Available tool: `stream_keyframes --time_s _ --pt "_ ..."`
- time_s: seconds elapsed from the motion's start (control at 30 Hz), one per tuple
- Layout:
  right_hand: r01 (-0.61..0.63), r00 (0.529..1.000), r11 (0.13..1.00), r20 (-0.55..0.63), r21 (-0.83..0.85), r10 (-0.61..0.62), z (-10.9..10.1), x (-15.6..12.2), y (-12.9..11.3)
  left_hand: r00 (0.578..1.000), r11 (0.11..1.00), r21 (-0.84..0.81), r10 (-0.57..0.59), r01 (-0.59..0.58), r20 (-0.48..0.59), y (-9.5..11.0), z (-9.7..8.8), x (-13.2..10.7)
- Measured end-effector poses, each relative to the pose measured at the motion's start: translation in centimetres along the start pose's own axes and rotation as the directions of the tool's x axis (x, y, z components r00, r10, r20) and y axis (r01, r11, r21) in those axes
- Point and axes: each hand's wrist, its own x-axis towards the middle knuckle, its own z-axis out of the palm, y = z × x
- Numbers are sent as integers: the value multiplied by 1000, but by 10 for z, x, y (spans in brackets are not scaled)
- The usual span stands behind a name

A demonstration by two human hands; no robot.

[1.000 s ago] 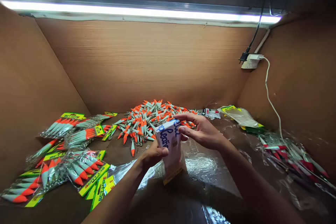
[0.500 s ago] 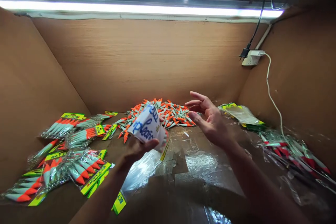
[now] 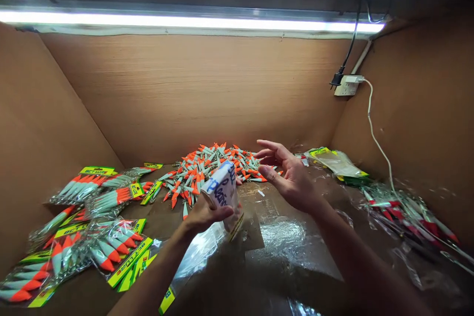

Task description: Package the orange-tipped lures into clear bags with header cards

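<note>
Nearest, left hand [image 3: 202, 215] gripping white bundle of bags [image 3: 223, 191], blue writing showing, tilting above table centre. Right hand [image 3: 289, 177] hovering open just right, apart. Farther, loose lure pile [image 3: 207, 168] lying; packed lures [image 3: 96, 227] sitting left.

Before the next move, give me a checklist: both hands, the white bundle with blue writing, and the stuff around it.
1. Left hand closed on the white paper-wrapped bundle with blue handwriting: ok.
2. Right hand open, empty, apart from the bundle: ok.
3. Bundle upright: not ok, it leans.
4. Bundle's lower end resting on the tabletop: cannot tell.
5. Right fingertips off the pile of loose orange-and-pale-green lures: cannot tell; they overlap its edge in this view.
6. Clear plastic bags with yellow-green headers lying below the left wrist: ok.
</note>
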Motion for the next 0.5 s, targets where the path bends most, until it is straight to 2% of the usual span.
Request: stream_keyframes --time_s 0.07,0.2,0.3,0.4,0.5 --pt "27 999 1000 42 -10 -27 4 -1 -1 998 997 -72 -30 34 63 -7 -1 0" --pt "51 980 999 192 16 -53 13 -2 1 986 994 -108 -5 24 169 -18 0 -1" --pt "-33 965 998 260 51 19 19 -1 11 969 988 -137 -39 74 242 -26 0 0" --pt "-149 960 978 260 145 107 23 0 22 950 979 -174 -47 105 308 -31 1 2" --pt "-113 984 969 163 219 78 24 3 28 945 966 -231 -34 114 326 -31 3 3"
